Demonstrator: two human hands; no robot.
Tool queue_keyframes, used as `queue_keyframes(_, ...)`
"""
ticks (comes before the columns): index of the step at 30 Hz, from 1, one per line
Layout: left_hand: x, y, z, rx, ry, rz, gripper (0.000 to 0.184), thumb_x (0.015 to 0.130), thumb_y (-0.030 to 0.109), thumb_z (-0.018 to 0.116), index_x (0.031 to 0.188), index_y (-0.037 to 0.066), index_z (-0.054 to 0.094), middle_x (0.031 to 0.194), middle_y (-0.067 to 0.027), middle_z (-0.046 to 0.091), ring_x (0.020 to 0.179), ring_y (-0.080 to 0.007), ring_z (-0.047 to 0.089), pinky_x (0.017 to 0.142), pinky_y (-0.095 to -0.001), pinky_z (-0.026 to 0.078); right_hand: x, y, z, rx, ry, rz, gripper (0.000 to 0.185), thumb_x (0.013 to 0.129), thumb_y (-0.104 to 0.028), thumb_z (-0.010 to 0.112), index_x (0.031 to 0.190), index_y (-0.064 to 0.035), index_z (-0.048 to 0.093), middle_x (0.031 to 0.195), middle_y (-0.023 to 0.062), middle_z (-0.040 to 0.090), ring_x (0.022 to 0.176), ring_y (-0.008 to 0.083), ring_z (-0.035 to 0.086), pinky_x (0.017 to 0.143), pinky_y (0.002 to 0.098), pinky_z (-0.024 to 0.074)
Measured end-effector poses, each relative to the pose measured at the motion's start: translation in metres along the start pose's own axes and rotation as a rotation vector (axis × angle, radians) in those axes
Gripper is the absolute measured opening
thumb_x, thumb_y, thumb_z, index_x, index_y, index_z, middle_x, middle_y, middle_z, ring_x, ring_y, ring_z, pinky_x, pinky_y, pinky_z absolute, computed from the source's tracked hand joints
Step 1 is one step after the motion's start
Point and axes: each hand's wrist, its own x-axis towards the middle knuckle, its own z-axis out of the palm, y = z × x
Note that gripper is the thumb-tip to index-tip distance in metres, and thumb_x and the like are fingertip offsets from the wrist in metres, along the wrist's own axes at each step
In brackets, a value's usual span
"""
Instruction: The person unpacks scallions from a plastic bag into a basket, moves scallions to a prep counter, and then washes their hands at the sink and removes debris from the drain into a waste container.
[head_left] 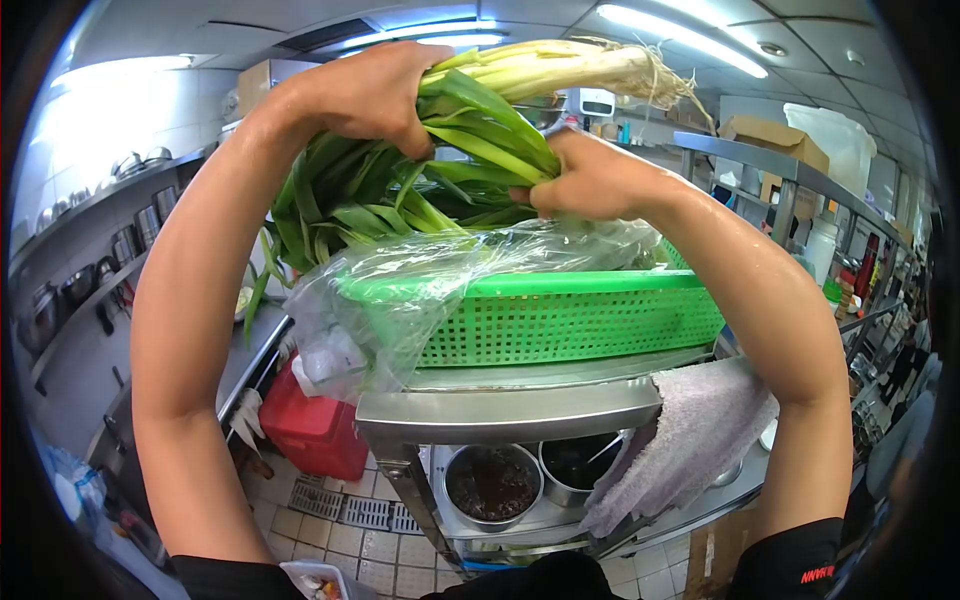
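A bundle of leeks (470, 130), with pale stalks, stringy roots pointing right and broad green leaves hanging left, is held above a green plastic basket (570, 318). My left hand (385, 95) is closed around the bundle where the stalks turn green. Lower and to the right, my right hand (595, 175) grips the green leaves, its fingertips partly hidden behind them. Clear plastic wrapping (400, 290) drapes over the basket's left side and rim, under the leaves. The basket stands on a steel shelf unit (510, 412).
A grey towel (680, 430) hangs over the unit's right edge. Below sit metal pots (493, 487) with dark contents. A red bin (315, 425) stands on the tiled floor at left. Wall shelves (90, 310) hold metalware; a steel rack (790, 170) carries boxes and bottles at right.
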Motion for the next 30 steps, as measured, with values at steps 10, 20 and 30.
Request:
queue_keyframes(10,0.000,-0.020,0.033,-0.180,-0.339,-0.028,0.065,0.055,0.015,0.087,0.113,-0.001,0.064,0.101,-0.0122,0.072,0.091,-0.0222,0.066,0.083,-0.0360,0.053,0.023,0.002,0.048,0.000,-0.613,0.045,0.053,0.088,-0.027,0.074,0.132,0.0013,0.065,0.120,0.0140,0.072,0.104,0.0195,0.066,0.090,0.0358,0.0534)
queue_keyframes(20,0.001,-0.043,0.043,-0.370,-0.383,-0.183,0.068,0.058,0.012,0.087,0.122,0.000,0.066,0.107,-0.0108,0.074,0.095,-0.0182,0.068,0.085,-0.0330,0.055,0.018,-0.004,0.049,-0.251,-0.539,0.012,0.059,0.088,-0.027,0.075,0.139,-0.0012,0.059,0.127,0.0133,0.069,0.112,0.0165,0.063,0.099,0.0353,0.0498)
queue_keyframes(30,0.005,-0.071,0.019,-0.723,-0.125,-0.198,0.063,0.079,0.029,0.088,0.130,0.000,0.063,0.114,-0.0119,0.073,0.097,-0.0187,0.071,0.091,-0.0362,0.058,0.007,0.021,-0.006,0.192,-0.136,-0.019,0.046,0.079,-0.022,0.077,0.119,-0.0012,0.069,0.100,0.0065,0.071,0.088,0.0141,0.061,0.082,0.0314,0.0493)
